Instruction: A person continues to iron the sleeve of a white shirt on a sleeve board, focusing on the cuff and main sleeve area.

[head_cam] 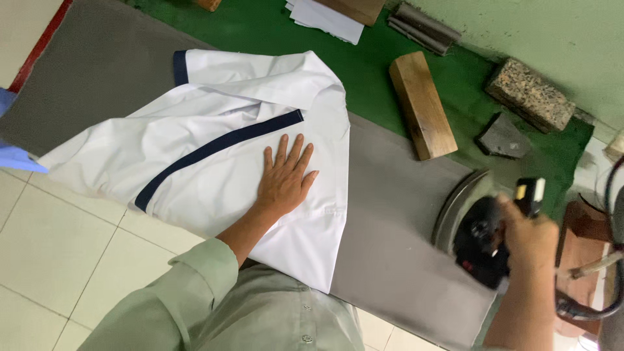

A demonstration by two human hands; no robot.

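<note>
A white shirt [195,136] with dark navy trim lies spread on a grey padded ironing board [390,221]. My left hand [285,175] rests flat on the shirt, fingers spread, just below the navy stripe. Over at the board's right end my right hand [530,237] grips the handle of a black iron [484,240]. The iron sits on a round metal rest [455,201]. A cable loops off past the right edge.
A wooden block [421,104] lies on the green cloth [364,71] beyond the board. A granite block [530,94] and a dark slab [502,138] sit near the wall. White fabric pieces [325,18] are at the top. Tiled floor [52,247] lies on the left.
</note>
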